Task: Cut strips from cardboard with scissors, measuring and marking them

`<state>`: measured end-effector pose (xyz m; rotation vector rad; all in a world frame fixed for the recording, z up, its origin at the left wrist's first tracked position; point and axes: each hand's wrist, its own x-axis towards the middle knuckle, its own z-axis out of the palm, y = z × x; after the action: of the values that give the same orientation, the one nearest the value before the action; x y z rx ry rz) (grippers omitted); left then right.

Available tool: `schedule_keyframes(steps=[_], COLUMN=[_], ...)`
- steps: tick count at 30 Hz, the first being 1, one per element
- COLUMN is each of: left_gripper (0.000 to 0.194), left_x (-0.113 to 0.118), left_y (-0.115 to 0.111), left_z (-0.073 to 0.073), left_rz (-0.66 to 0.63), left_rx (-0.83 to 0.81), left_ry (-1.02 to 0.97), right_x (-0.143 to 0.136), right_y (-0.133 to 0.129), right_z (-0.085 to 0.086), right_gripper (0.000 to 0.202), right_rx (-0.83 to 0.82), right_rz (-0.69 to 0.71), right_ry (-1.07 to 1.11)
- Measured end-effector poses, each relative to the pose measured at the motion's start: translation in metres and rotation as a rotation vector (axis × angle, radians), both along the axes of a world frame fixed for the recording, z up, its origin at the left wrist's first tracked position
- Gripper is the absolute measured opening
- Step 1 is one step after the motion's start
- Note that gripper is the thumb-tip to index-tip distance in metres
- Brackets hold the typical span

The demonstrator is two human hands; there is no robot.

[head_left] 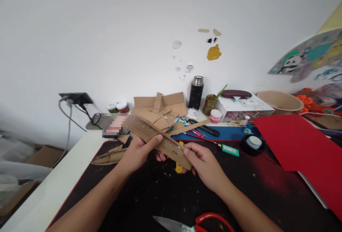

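A plain white wall (pixel 107 29) fills the upper half of the view, with some small stickers and a wall socket (pixel 75 98) with cables. Below it stands a white table (pixel 66 178), covered mostly by a dark mat (pixel 165 196) with many small scraps. A big red sheet (pixel 296 143) lies on the right side. At the back there is a heap of cardboard pieces (pixel 160 109), a black flask (pixel 196 92) and a beige bowl (pixel 280 101). Red-handled scissors (pixel 192 225) lie at the near edge.

Above the mat, both hands hold a cardboard strip (pixel 157 137) with a clear ruler on it, tilted down to the right. The left hand (pixel 137 153) is closed around its middle, thumb on top. The right hand (pixel 204 164) pinches its lower end.
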<state>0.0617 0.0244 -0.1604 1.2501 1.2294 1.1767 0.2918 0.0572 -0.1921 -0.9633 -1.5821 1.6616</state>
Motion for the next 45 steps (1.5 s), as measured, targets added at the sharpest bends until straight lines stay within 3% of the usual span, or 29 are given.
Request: schedule_keyframes(steps=[8, 17, 24, 29, 35, 40, 45], left_gripper=[0.044, 0.050, 0.041, 0.030, 0.040, 0.034, 0.030], left_x=[-0.004, -0.008, -0.008, -0.014, -0.011, -0.011, -0.016], left_y=[-0.001, 0.000, 0.002, 0.012, 0.016, 0.018, 0.019], left_z=[-0.003, -0.007, 0.001, 0.008, 0.018, 0.015, 0.010], left_rz=[0.104, 0.134, 0.250, 0.358, 0.405, 0.441, 0.436], left_rx=[-0.038, -0.073, -0.034, 0.106, 0.180, 0.170, 0.189], left_ry=[0.011, 0.049, -0.122, -0.239, -0.287, -0.273, -0.289], right_x=[-0.001, -0.002, 0.005, 0.023, 0.033, 0.031, 0.033], right_y=[-0.001, 0.001, 0.005, 0.018, 0.027, 0.024, 0.024], right_z=[-0.002, -0.006, -0.003, 0.011, 0.020, 0.017, 0.016], right_gripper=[0.026, 0.021, 0.024, 0.036, 0.032, 0.036, 0.033], right_rx=[-0.007, 0.008, 0.078, 0.375, 0.611, 0.649, 0.630], right_rz=[0.006, 0.003, -0.050, -0.169, -0.045, 0.061, 0.128], right_ry=[0.063, 0.074, 0.021, -0.346, -0.956, -1.097, -1.080])
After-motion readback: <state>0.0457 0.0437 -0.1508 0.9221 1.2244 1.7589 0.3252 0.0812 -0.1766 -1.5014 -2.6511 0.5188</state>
